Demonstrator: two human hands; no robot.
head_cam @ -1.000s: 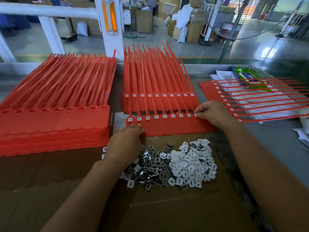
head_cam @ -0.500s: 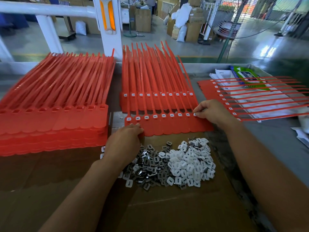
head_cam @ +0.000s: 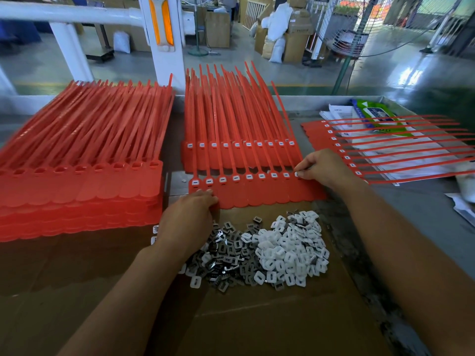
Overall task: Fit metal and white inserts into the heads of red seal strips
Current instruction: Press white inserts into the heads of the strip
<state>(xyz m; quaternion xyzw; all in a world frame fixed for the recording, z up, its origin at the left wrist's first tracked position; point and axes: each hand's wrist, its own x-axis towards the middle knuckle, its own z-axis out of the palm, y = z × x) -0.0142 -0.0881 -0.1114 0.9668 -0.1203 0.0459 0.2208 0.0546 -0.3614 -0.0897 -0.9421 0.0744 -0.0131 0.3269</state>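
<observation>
A brown cardboard sheet (head_cam: pixel 257 317) covers the bench below both hands; well out to the left of the left hand's hold lies the big stack of red plastic seal strips with open heads (head_cam: pixel 77 181), tails pointing away; straight beyond both hands stands a second stack of red seal strips with white-filled heads (head_cam: pixel 239 140); to the right of the right hand's pinch a single red strip sheet lies sideways (head_cam: pixel 385 145) over white papers (head_cam: pixel 339 114) and a green packet (head_cam: pixel 372 114). Between the two hands runs the front red sheet of joined seal strips (head_cam: pixel 257 194), every visible head along it showing white; its far edge touches the second stack. Just on the near side of that sheet, between the forearms, sit a heap of small white plastic inserts (head_cam: pixel 288 247) and, touching it on the left-hand side, a heap of grey metal inserts (head_cam: pixel 226 255). The left hand (head_cam: pixel 187 222) lies knuckles up on the sheet's near left corner, bent fingertips on the red flag; whether it pinches the edge or only presses I cannot tell. The right hand (head_cam: pixel 323 168) has thumb and forefinger closed narrowly on the last white insert (head_cam: pixel 297 173), seated in the head at the sheet's right end.
</observation>
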